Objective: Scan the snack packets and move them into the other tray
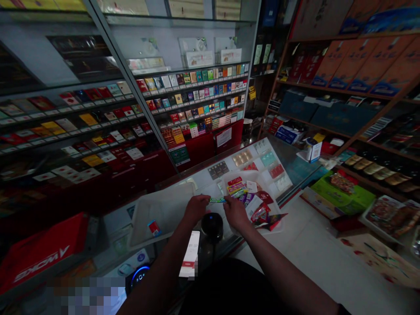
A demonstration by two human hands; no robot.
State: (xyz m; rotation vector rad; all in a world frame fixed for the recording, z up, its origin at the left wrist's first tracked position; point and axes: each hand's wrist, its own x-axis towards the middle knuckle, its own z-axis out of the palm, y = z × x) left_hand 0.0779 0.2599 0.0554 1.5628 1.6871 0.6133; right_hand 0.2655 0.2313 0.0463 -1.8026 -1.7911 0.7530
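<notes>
Packet (217,200), slim and green, sits pinched at its ends by the fingertips of the left hand (197,208) and right hand (235,212), just above a round black device (212,225). Beside the right hand, a white bin (265,181) holds colourful packs (260,212); another translucent bin (164,205) contains a red-and-blue pack (154,228).

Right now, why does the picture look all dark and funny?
In the head view, the light is dim, while the phone screen and a blue ring light glow; in the head view, the orange boxes lean, probably from a wide lens; in the head view, blocky squares blot the lower left, and the green packet's writing is too small to read.
</notes>
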